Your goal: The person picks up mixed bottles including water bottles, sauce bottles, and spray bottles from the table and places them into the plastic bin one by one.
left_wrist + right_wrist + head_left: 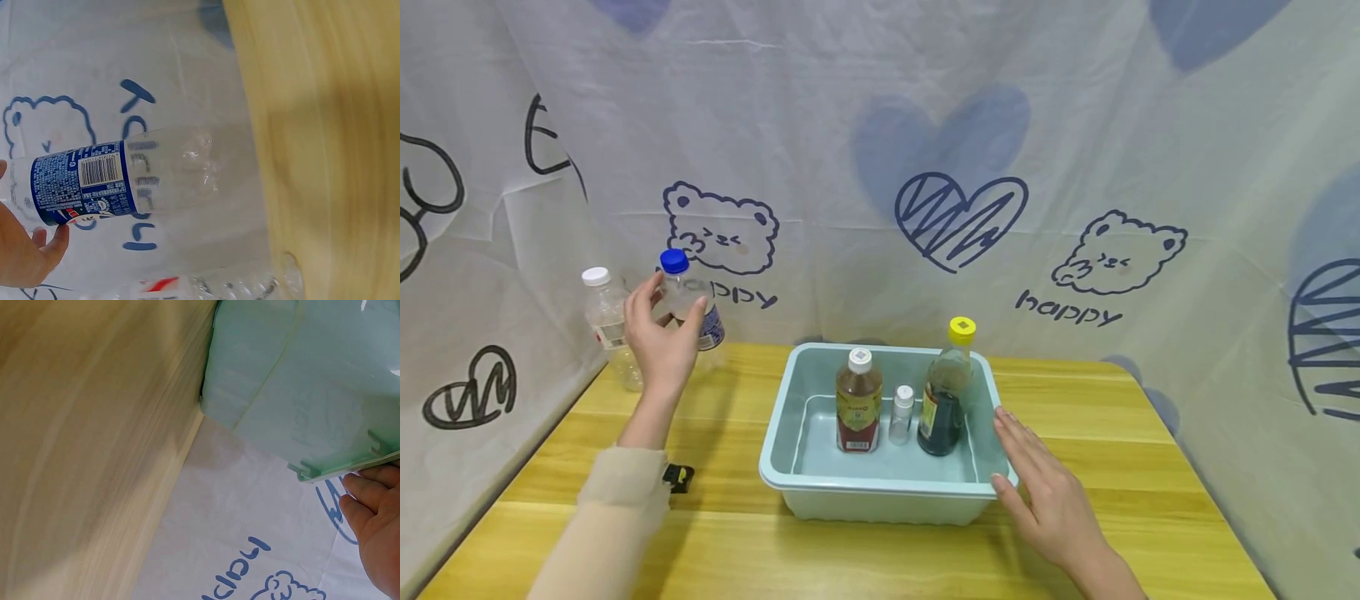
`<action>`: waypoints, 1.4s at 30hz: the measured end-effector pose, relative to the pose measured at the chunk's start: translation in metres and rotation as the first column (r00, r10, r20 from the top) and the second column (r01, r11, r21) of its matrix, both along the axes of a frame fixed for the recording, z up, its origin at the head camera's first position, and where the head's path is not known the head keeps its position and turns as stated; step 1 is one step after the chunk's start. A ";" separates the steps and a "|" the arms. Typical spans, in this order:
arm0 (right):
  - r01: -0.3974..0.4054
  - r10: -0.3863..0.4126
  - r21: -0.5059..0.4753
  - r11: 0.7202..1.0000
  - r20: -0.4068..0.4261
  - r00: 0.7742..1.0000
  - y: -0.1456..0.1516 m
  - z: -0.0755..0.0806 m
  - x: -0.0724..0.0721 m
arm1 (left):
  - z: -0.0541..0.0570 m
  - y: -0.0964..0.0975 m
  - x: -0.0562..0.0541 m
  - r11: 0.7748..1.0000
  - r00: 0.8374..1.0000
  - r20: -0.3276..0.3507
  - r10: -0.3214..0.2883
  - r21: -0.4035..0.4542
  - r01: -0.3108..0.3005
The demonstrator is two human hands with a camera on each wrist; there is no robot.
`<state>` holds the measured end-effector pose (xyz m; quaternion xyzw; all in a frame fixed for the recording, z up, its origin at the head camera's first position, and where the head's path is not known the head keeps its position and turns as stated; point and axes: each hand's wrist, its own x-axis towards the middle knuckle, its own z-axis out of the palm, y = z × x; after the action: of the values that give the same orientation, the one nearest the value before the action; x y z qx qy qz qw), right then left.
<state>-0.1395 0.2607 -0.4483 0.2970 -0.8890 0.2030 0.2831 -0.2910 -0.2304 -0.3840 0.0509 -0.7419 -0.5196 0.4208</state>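
My left hand [664, 337] grips a clear plastic bottle with a blue cap [674, 261] round its upper part, at the table's back left. The left wrist view shows its blue label [84, 181] with a barcode and its see-through base above the wood. On the right, my right hand [1048, 483] rests its straight fingers on the rim of a light blue plastic basin [887, 487]. Standing in the basin are a white-capped bottle with a dark red base [859, 408], a small clear white-capped bottle [901, 417] and a yellow-capped bottle of dark liquid [942, 417].
Behind my left hand stands another clear bottle with a white cap [613, 329]. A small black object with yellow [679, 478] lies on the wooden table [730, 550] near my left sleeve. A printed curtain [820, 250] hangs along the table's back edge.
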 end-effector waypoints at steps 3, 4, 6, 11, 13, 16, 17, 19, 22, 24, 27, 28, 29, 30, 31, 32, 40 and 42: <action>-0.008 0.007 -0.005 1.000 -0.021 1.000 0.000 -0.001 -0.001 | 0.004 0.005 0.005 1.000 0.999 -0.037 -0.010 0.014 0.011; -0.010 0.010 -0.007 1.000 -0.027 1.000 0.000 -0.001 -0.001 | 0.005 0.007 0.007 1.000 0.999 -0.050 -0.014 0.017 0.015; -0.012 0.012 -0.006 1.000 -0.040 0.999 0.000 -0.002 -0.001 | 0.008 0.010 0.011 0.999 0.997 -0.075 -0.025 0.031 0.027; -0.004 0.004 0.001 1.000 -0.018 1.000 0.000 -0.001 -0.001 | 0.017 0.019 0.022 0.996 0.990 -0.133 -0.047 0.071 0.057; 0.002 -0.002 0.003 1.000 0.000 1.000 0.000 0.000 0.000 | 0.020 0.023 0.027 0.995 0.987 -0.153 -0.052 0.079 0.065; 0.005 -0.005 0.006 1.000 0.010 1.000 0.000 0.001 0.001 | 0.024 0.029 0.034 0.993 0.982 -0.178 -0.058 0.090 0.075; 0.006 -0.006 0.007 1.000 0.011 1.000 0.000 0.002 0.001 | 0.025 0.031 0.037 0.993 0.981 -0.185 -0.058 0.092 0.076; 0.005 -0.005 0.006 1.000 0.011 1.000 -0.001 0.002 0.001 | 0.027 0.034 0.041 0.992 0.978 -0.199 -0.058 0.097 0.079; 0.003 -0.003 0.003 1.000 0.007 1.000 0.000 0.002 0.001 | 0.029 0.040 0.045 0.991 0.973 -0.223 -0.057 0.106 0.083; 0.000 0.000 0.000 1.000 0.003 1.000 0.000 0.002 0.001 | 0.031 0.043 0.047 0.989 0.970 -0.236 -0.062 0.113 0.091; -0.003 0.003 -0.002 1.000 0.001 1.000 0.000 0.002 0.001 | 0.033 0.047 0.051 0.987 0.963 -0.260 -0.075 0.121 0.109; -0.005 0.005 -0.003 1.000 0.000 1.000 0.000 0.002 0.001 | 0.034 0.049 0.053 0.986 0.961 -0.267 -0.078 0.122 0.114; -0.006 0.006 -0.003 1.000 0.000 1.000 0.000 0.002 0.001 | 0.035 0.050 0.054 0.986 0.959 -0.273 -0.080 0.123 0.117; -0.007 0.007 -0.004 1.000 0.000 1.000 0.000 0.002 0.001 | 0.036 0.052 0.056 0.984 0.956 -0.281 -0.083 0.126 0.122; -0.006 0.006 -0.003 1.000 0.000 1.000 0.000 0.002 0.001 | 0.037 0.053 0.058 0.983 0.953 -0.290 -0.087 0.129 0.129; -0.006 0.006 -0.004 1.000 0.000 1.000 0.000 0.002 0.001 | 0.038 0.055 0.059 0.982 0.952 -0.295 -0.089 0.131 0.132; -0.005 0.005 -0.002 1.000 -0.010 1.000 0.000 0.001 0.000 | 0.044 0.066 0.074 0.975 0.939 -0.326 -0.111 0.147 0.167; -0.005 0.005 -0.001 1.000 -0.019 1.000 0.000 0.000 0.000 | 0.044 0.068 0.077 0.974 0.934 -0.339 -0.114 0.147 0.173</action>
<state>-0.1396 0.2607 -0.4484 0.3009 -0.8855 0.2013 0.2912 -0.2141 -0.1629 -0.3399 -0.0542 -0.6147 -0.6133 0.4931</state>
